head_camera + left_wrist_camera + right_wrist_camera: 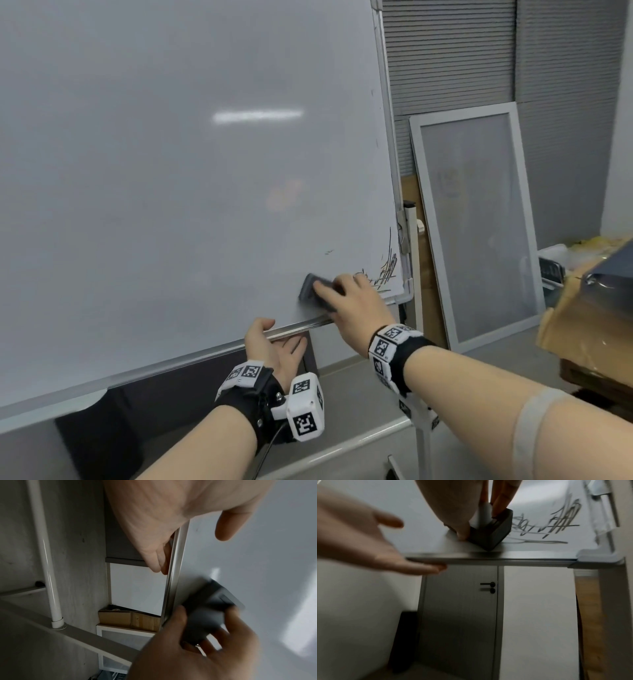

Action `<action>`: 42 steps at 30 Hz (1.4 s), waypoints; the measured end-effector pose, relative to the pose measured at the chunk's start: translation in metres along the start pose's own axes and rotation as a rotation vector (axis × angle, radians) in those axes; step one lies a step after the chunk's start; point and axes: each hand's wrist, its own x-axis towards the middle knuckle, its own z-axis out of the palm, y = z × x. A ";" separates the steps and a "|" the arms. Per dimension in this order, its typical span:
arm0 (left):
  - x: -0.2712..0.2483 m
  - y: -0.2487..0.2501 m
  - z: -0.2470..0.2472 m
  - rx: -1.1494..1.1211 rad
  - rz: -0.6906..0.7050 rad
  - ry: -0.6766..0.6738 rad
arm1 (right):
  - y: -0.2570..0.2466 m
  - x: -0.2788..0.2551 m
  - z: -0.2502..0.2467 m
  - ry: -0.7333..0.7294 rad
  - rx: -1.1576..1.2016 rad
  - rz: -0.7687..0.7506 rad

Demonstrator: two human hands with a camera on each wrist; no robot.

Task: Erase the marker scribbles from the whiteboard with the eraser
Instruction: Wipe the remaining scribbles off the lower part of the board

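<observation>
The whiteboard (171, 171) fills the head view, with black marker scribbles (387, 270) in its lower right corner. My right hand (356, 301) grips the dark grey eraser (310, 289) and presses it flat on the board, just left of the scribbles and above the bottom rail. In the right wrist view the eraser (489, 534) sits at the left end of the scribbles (556, 520). My left hand (270, 346) lies at the board's bottom rail (205, 353). Its straight fingers (157, 561) run behind the rail and the thumb (229, 524) is over the front.
A framed panel (479, 222) leans on the wall right of the board. A cardboard box (589, 325) juts in at the far right. The stand's white pole (46, 561) and crossbar are below the board. A grey door (460, 615) is behind it.
</observation>
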 end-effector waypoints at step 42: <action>-0.007 -0.004 0.002 0.045 0.024 0.000 | 0.063 -0.007 -0.038 -0.072 0.074 0.200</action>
